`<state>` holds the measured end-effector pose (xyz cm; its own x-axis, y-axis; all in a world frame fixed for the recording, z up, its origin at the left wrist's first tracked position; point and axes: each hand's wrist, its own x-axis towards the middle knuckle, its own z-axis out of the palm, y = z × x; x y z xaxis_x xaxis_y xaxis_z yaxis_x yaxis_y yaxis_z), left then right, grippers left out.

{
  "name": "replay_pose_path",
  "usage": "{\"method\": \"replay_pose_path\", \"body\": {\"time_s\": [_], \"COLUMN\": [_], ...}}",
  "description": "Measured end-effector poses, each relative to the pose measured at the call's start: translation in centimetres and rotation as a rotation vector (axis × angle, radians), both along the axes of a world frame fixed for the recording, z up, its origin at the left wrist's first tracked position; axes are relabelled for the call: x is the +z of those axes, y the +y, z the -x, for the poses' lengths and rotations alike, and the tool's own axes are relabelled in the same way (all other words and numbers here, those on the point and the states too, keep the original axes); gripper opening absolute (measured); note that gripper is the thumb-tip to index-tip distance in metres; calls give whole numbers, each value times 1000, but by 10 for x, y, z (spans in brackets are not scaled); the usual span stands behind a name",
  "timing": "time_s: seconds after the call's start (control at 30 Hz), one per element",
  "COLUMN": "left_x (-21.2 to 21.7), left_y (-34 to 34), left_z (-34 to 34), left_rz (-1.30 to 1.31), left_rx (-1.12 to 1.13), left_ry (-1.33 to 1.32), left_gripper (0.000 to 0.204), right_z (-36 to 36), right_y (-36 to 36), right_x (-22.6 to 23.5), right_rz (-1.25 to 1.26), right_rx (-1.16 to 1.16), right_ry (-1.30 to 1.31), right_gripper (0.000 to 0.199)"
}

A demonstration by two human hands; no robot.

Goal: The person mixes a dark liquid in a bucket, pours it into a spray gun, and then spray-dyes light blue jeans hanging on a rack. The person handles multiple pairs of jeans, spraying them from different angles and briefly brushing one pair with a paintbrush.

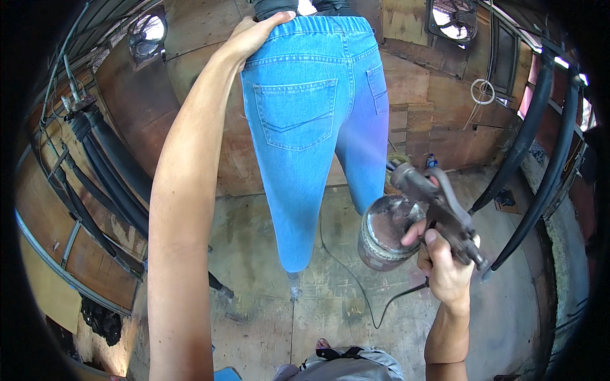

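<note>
Right of the blue jeans (295,171), the right hand (448,270) clamps its fingers on a spray gun (438,197); the left hand (254,37) touches the jeans' waistband (324,25), finger grip impossible to tell.

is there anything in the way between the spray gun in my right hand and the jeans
Nothing solid that I can see. Only a faint mist shows between the spray gun in your right hand and the jeans. Your left hand is up at the waistband, clear of that path.
</note>
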<state>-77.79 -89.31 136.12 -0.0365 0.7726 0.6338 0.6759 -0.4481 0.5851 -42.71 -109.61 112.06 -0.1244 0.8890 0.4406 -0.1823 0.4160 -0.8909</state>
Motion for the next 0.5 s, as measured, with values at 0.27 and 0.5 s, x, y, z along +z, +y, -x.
{"method": "replay_pose_path", "body": {"time_s": [0.27, 0.5], "left_x": [3, 3], "left_y": [5, -5], "left_z": [-12, -41], "left_rz": [-76, -194], "left_rx": [185, 385], "left_ry": [-42, -90], "left_gripper": [117, 127], "right_z": [16, 14], "right_y": [26, -6], "right_x": [-51, -12], "right_rz": [227, -87], "right_rx": [47, -93], "right_ry": [-491, -32], "right_gripper": [56, 53]}}
